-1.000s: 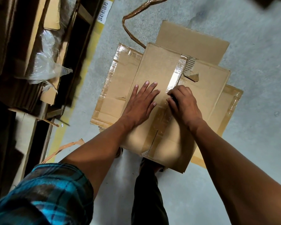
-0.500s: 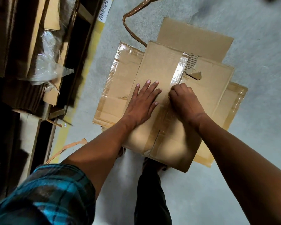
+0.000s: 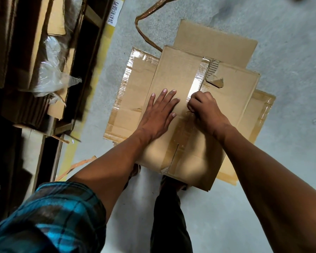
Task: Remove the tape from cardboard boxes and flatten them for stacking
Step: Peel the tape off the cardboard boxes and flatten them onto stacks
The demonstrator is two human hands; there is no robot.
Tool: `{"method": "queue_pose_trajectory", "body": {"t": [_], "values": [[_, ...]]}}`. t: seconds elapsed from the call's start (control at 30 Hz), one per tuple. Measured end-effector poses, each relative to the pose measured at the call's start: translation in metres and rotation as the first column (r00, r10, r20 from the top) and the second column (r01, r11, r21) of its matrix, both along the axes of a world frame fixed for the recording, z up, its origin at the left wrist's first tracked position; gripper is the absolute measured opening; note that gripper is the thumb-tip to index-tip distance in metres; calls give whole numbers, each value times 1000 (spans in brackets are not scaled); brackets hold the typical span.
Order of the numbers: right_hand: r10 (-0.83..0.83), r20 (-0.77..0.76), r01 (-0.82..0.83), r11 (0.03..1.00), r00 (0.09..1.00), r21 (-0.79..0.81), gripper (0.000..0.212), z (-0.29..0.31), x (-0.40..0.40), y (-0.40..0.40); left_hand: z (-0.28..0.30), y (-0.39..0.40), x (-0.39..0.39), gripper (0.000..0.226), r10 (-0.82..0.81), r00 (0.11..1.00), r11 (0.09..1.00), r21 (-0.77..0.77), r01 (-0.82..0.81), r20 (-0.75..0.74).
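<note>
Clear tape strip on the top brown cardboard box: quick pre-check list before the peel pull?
1. Left hand flat on the top brown flattened cardboard box, holding it down: ok.
2. Right hand at the glossy clear tape strip, fingers curled on it: ok.
3. Tape end actually lifted and pinched: cannot tell, the fingertips hide it.
4. Strip ahead of the right hand lies flat and unbroken up to the box's far edge: ok.
5. Torn cardboard scrap beside the strip, on the pull path: not ok, may snag.
6. Loose brown peeled tape strip on the grey concrete floor, apart from the seam: ok.
</note>
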State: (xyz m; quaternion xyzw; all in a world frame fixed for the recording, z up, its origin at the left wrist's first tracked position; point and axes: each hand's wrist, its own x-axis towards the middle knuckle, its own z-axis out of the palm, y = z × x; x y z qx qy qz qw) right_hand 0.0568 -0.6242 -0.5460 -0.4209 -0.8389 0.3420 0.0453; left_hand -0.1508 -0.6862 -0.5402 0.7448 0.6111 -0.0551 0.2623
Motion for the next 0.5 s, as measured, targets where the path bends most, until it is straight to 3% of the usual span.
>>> {"method": "queue_pose_trajectory", "body": {"t": [0.13, 0.23, 0.5], "values": [[-77, -73, 72, 996, 994, -58, 15, -1, 2, -1, 0, 0, 0, 47, 5, 1000, 1000, 4, -5, 6], [-51, -20, 49, 996, 999, -71, 23, -2, 3, -2, -1, 0, 1, 47, 5, 1000, 1000, 8, -5, 1], [-186, 26, 187, 981, 982, -58, 14, 1, -11, -6, -2, 0, -1, 46, 2, 1000, 1000, 12, -2, 2]]}}
